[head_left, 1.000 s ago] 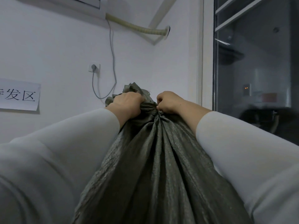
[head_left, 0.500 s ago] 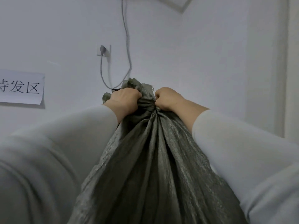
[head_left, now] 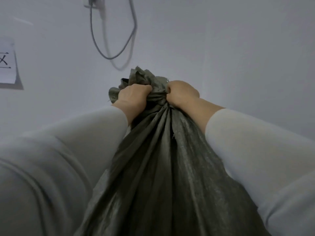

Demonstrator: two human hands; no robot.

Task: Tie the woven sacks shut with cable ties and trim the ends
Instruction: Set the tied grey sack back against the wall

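A grey-green woven sack (head_left: 163, 176) fills the lower middle of the head view, its fabric gathered into tight pleats at the top. My left hand (head_left: 132, 97) grips the bunched neck from the left. My right hand (head_left: 181, 92) grips it from the right, close against the left one. A crumpled tuft of the sack's mouth sticks up above both fists. No cable tie or cutter shows; my fists hide the neck between them.
A white wall stands right behind the sack. A grey cable (head_left: 112, 53) loops down from a wall socket (head_left: 92, 1) at the top. A paper sign (head_left: 7, 63) hangs at the left edge.
The view has swung left and downward, so the dark window at the right has left the frame. Both hands keep the same grip on the sack's neck.
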